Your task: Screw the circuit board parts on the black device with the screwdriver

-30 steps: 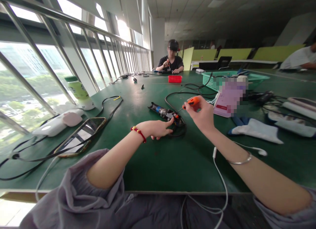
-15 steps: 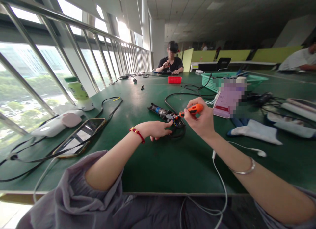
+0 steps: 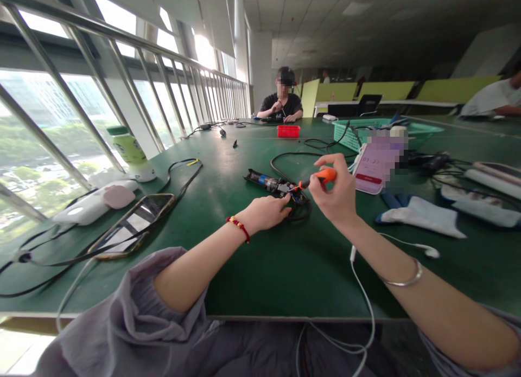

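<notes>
An opened black corded device [image 3: 266,182], its casing apart to show a blue-and-silver cylinder and coloured wires, lies on the green table. My left hand [image 3: 266,213] is at its right end, fingertips pressed on the wired part and the fingers bent around its near side. An orange-and-black screwdriver [image 3: 325,175] is pinched in my right hand [image 3: 336,195], the index finger arched over the handle. The shaft points left and down into the wired end, close to my left fingertips. Where exactly the tip meets the device is too small to make out.
A black cable [image 3: 280,155] curves behind the device. Right of my hand stand a propped phone [image 3: 376,168] and a green basket [image 3: 344,135]; gloves [image 3: 423,217] lie nearer. Leftward are another phone [image 3: 136,225] and a bottle [image 3: 132,154]. A red tray [image 3: 288,131] sits before a seated person.
My left hand has shifted right and slightly up along the device, its fingers moving onto the wired end. The right index finger has lifted and arched, and the screwdriver has moved slightly right.
</notes>
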`<state>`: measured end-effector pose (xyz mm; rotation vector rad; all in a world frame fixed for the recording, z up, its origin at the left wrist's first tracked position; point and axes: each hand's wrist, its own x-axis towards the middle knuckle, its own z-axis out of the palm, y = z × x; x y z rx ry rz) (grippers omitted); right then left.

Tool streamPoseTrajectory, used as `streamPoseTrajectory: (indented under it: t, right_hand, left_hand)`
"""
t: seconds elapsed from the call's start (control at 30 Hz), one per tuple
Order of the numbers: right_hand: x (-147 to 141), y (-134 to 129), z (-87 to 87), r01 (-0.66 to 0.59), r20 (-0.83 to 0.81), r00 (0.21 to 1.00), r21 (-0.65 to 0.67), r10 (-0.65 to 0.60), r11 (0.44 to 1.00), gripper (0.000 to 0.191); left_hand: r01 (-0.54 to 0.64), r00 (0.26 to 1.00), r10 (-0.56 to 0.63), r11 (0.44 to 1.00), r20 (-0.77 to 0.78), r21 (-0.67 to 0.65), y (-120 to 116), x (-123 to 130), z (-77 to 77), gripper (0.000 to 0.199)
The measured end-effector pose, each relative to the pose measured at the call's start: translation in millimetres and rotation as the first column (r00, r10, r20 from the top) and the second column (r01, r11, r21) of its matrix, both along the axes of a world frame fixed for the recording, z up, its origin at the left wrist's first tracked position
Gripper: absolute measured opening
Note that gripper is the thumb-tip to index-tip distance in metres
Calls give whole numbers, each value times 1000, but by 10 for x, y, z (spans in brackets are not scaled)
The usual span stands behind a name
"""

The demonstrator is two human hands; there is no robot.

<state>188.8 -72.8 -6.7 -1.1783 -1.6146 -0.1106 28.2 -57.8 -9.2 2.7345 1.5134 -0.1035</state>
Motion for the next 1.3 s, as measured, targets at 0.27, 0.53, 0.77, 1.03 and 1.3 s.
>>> streamPoseTrajectory:
  t: [0.27, 0.53, 0.77, 1.03, 1.3]
  right_hand:
    - [19, 83, -25, 38, 12, 999, 155, -40, 987, 23]
    - [18, 94, -53, -115, 35, 993, 236, 110, 965, 29]
    - [15, 80, -19, -59, 15, 998, 131, 58, 990, 15]
    - [33, 114, -45, -82, 58, 996, 264, 69, 961, 28]
    - [43, 118, -14, -96, 117, 991, 326, 60, 941, 32]
  left_hand:
    - [-17, 1000, 17, 1000, -5, -9, 1, -4, 7, 51]
    - [-10, 1000, 9, 1000, -11, -10, -19, 7, 33, 49]
    - [-9, 1000, 9, 1000, -7, -14, -16, 5, 31, 49]
    - [-11, 1000, 11, 1000, -14, 2, -19, 6, 28, 47]
    - [-6, 1000, 7, 1000, -26, 6, -26, 9, 31, 48]
